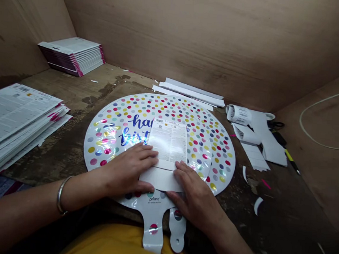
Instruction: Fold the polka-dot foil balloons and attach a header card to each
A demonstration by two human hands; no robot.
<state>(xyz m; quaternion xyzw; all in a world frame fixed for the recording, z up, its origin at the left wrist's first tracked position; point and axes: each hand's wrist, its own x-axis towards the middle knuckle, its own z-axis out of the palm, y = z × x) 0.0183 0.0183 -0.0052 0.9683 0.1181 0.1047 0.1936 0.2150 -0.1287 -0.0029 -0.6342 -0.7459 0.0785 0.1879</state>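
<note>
A round foil balloon [156, 137], white with multicoloured polka dots and blue "happy birthday" lettering, lies flat on the wooden bench [65, 161]. Its two tabs point toward me. A printed paper label [168, 142] lies on it, above a plain white card [161, 179]. My left hand [130, 171] rests flat on the label's lower left corner and the balloon, with a metal bangle on the wrist. My right hand [193, 196] presses on the card's right edge and the balloon. Neither hand grips anything.
A stack of printed sheets [12, 125] sits at the left, and magenta-edged cards [73, 55] stand at the back left. White strips [190, 93] lie behind the balloon. At the right are a barcode label roll [238, 114], scissors [275, 125] and a marker [292, 161]. Plywood walls surround the bench.
</note>
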